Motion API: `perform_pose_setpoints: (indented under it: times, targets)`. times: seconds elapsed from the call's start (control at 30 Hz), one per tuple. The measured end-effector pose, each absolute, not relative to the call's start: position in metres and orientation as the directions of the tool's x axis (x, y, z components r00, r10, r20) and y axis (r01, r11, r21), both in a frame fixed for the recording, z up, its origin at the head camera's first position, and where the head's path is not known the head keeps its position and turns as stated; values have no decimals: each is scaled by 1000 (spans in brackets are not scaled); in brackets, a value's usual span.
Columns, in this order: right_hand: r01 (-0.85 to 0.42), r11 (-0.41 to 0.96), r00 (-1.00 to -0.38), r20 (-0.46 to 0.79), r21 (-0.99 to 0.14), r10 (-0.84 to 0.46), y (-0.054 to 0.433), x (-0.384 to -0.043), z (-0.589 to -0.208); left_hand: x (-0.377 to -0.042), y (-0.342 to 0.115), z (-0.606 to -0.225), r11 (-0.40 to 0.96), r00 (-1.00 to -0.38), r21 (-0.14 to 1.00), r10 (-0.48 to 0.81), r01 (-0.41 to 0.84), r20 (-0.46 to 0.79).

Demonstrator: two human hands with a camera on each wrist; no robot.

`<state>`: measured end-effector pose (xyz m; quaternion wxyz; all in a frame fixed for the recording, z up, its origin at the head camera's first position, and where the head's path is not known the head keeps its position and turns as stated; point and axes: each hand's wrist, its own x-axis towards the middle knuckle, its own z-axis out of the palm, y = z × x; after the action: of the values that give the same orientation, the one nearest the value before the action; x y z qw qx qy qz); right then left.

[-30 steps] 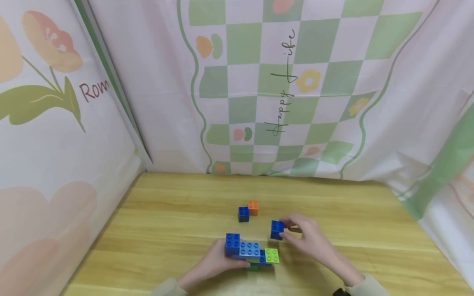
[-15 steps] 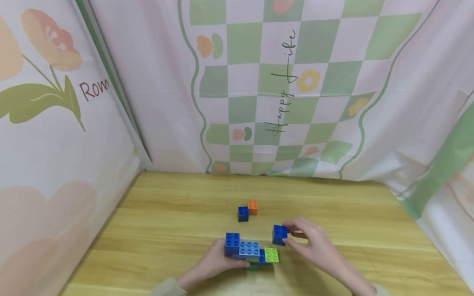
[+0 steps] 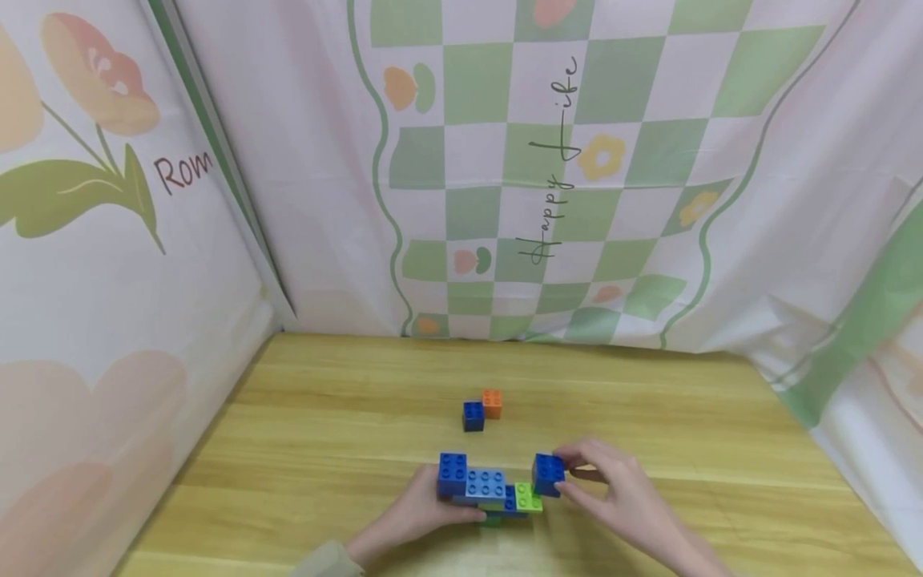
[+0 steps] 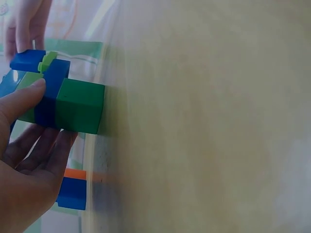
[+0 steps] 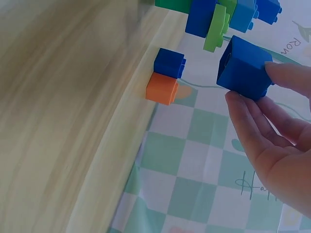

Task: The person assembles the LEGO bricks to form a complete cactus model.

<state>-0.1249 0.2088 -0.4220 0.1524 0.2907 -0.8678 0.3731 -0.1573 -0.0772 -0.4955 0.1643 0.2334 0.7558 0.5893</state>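
Note:
My left hand (image 3: 421,505) grips a build of stacked toy bricks between thumb and fingers. A dark blue brick tops its left end, beside a light blue brick (image 3: 486,484). A thin lime brick (image 3: 527,498) forms the right end. At the bottom of the build is a green brick (image 4: 80,105), seen in the left wrist view. My right hand (image 3: 613,489) pinches a loose blue brick (image 3: 549,474) by its right side, studs up. In the head view that brick overlaps the lime one; the right wrist view shows a gap between them.
Farther back on the wooden table (image 3: 346,401), a dark blue brick (image 3: 473,416) stands against an orange brick (image 3: 493,404). A printed curtain (image 3: 476,160) hangs along the table's back edge, with more cloth at both sides.
My right hand has brought the blue brick nearer to me and slightly right, up to the lime end of the build. The left hand and its build have stayed in place.

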Motion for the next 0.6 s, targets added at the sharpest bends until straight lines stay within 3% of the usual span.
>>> perform_pose_setpoints:
  times: [0.6]
  targets:
    - [-613,527,-790,448,-588,-418,209,-117,-426,-157,-77,-495,213,-841,967,541,143,6]
